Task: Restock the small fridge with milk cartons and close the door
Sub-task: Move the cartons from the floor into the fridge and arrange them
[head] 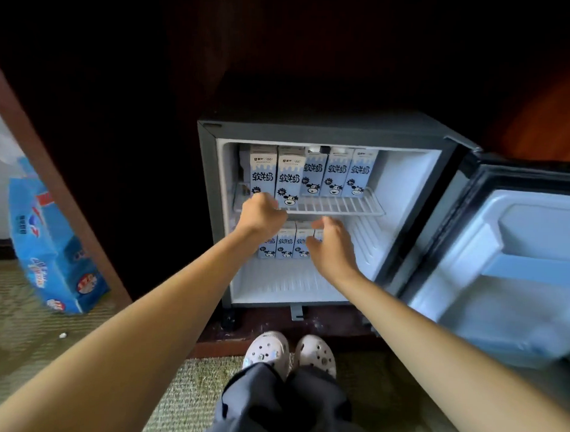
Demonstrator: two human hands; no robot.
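Observation:
The small fridge point(325, 128) stands open, its door point(515, 256) swung out to the right. Several blue-and-white milk cartons point(337, 172) stand on the upper wire shelf point(342, 206). More cartons point(284, 243) stand in a row on the lower level. My left hand point(261, 215) is at the front left of the wire shelf, its fingers curled round the base of the leftmost front carton point(262, 171). My right hand point(329, 246) reaches into the lower level, thumb and fingers round a carton point(318, 233) at the right end of that row; the hand hides most of it.
A blue cardboard milk case point(54, 249) leans on the floor at the left, beyond a brown wooden post point(52, 188). The fridge sits in a dark wooden cabinet. My feet in pale clogs point(288, 351) stand on woven green matting just before it.

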